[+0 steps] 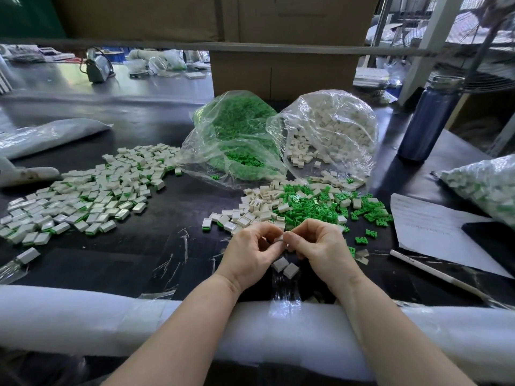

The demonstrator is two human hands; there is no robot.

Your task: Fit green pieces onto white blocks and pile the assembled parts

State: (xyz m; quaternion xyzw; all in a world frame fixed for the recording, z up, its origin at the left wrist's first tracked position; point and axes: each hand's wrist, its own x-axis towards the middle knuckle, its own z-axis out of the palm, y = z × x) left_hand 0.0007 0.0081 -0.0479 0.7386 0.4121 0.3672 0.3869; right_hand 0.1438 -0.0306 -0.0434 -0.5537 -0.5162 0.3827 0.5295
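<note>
Both hands meeting just nearer than the loose mix of parts, fingertips together. Left hand (252, 247) and right hand (317, 245) both curled, pinching one small white block (279, 238) between thumb and fingers; green piece in the pinch not visible, cannot tell. Two more white blocks (285, 267) lying flat on the black table (172, 207) directly under the hands, touching each other.

Landmark: the loose mix.
- White blocks heap (259, 207) on its left half, green pieces (315, 206) on its right half, the two overlapping in the middle. Green ones small, glossy, pronged; white ones boxy, slotted, matte.
- Assembled pile (83, 193) well to the left of the mix, a wide flat spread of white rectangles with green edges showing. Bare black strip between pile and mix.
- Behind the mix: two crinkled clear bags lying open toward it, green bag (237, 135) left, white-block bag (328, 126) right.
- Right of the mix: paper sheet (434, 227), pen (434, 271) nearer, a bagged lot of parts (485, 188) at the frame edge, blue metal bottle (429, 121) further back.
- Nearer than the mix: bare table with scraps of clear film, then white foam padding (83, 316) along the table edge, forearms resting across it.
- Cardboard box (278, 71) closing off the back.
</note>
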